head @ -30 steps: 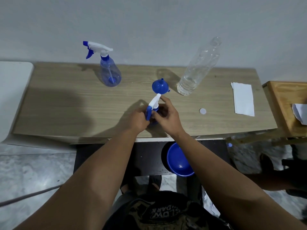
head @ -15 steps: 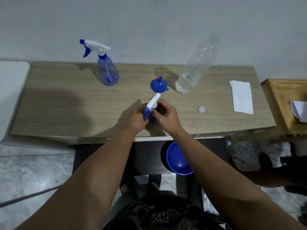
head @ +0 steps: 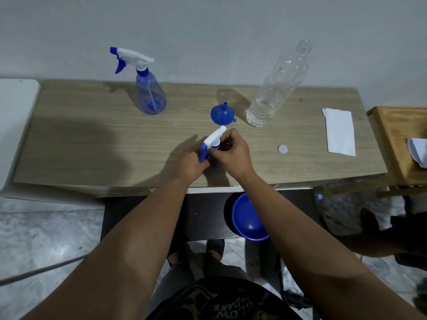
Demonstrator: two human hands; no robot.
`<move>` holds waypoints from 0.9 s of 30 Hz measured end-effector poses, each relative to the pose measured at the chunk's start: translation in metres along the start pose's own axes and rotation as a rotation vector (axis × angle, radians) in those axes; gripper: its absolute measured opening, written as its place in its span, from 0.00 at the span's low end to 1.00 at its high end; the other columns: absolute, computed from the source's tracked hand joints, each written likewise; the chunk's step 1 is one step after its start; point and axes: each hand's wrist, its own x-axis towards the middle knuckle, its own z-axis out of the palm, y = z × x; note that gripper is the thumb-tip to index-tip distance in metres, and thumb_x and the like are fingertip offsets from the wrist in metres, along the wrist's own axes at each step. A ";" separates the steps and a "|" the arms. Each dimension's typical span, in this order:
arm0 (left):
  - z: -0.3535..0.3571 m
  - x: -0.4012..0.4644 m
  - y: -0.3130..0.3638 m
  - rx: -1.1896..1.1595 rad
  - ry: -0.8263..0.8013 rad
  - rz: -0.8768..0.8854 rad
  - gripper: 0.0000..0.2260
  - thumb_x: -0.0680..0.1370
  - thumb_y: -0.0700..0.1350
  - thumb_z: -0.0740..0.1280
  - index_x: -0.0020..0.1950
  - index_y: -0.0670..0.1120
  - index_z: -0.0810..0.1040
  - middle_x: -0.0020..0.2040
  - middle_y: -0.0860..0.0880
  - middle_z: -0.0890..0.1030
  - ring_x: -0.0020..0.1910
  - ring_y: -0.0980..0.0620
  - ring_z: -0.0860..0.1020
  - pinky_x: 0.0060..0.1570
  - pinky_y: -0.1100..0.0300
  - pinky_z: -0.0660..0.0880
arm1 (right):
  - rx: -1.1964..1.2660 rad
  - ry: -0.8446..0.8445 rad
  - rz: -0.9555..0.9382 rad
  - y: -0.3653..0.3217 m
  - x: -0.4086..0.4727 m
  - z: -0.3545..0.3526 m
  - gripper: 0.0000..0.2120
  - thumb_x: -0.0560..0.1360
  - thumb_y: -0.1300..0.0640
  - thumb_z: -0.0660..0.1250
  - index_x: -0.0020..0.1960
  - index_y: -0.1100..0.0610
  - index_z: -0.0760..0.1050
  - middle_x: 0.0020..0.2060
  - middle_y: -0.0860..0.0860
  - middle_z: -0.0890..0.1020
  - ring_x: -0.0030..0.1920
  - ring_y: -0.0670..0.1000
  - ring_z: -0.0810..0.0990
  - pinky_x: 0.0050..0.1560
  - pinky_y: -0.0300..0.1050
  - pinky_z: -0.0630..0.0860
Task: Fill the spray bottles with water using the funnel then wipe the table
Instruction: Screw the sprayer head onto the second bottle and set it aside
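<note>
A blue spray bottle with a white and blue trigger head (head: 212,140) stands near the front edge of the wooden table (head: 92,144). My left hand (head: 190,162) grips its body from the left; most of the body is hidden. My right hand (head: 232,153) pinches the collar under the trigger head. A second spray bottle (head: 150,95) stands at the back left with its head on. The blue funnel (head: 222,113) lies upside down behind my hands. A tall clear water bottle (head: 275,93), uncapped and holding a little water, stands to its right.
A small white cap (head: 282,149) lies right of my hands. A folded white tissue (head: 339,132) lies at the table's right end. A wooden stand (head: 397,139) adjoins on the right. A blue bowl (head: 248,218) sits below the table's front edge.
My hands stay on the near spray bottle. The right fingers have shifted round the collar and the trigger head has turned slightly.
</note>
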 end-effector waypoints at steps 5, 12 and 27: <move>0.000 0.000 0.003 -0.024 -0.001 -0.007 0.11 0.75 0.45 0.72 0.53 0.40 0.81 0.44 0.42 0.82 0.45 0.41 0.80 0.39 0.56 0.69 | 0.036 -0.176 -0.020 0.000 0.007 -0.013 0.24 0.71 0.65 0.75 0.65 0.51 0.76 0.49 0.54 0.86 0.51 0.54 0.86 0.57 0.58 0.83; 0.004 0.002 -0.002 -0.095 0.007 -0.031 0.13 0.73 0.46 0.75 0.53 0.40 0.82 0.44 0.42 0.84 0.44 0.41 0.82 0.44 0.49 0.78 | -0.006 -0.075 0.004 0.001 0.006 -0.005 0.19 0.70 0.62 0.78 0.58 0.58 0.75 0.50 0.55 0.85 0.51 0.56 0.87 0.53 0.60 0.84; 0.010 -0.001 -0.001 -0.138 0.039 -0.028 0.04 0.72 0.40 0.72 0.44 0.44 0.79 0.38 0.44 0.81 0.40 0.43 0.80 0.36 0.57 0.69 | 0.016 -0.082 -0.015 0.002 0.008 -0.009 0.13 0.74 0.66 0.78 0.57 0.64 0.82 0.47 0.56 0.88 0.47 0.49 0.87 0.50 0.48 0.84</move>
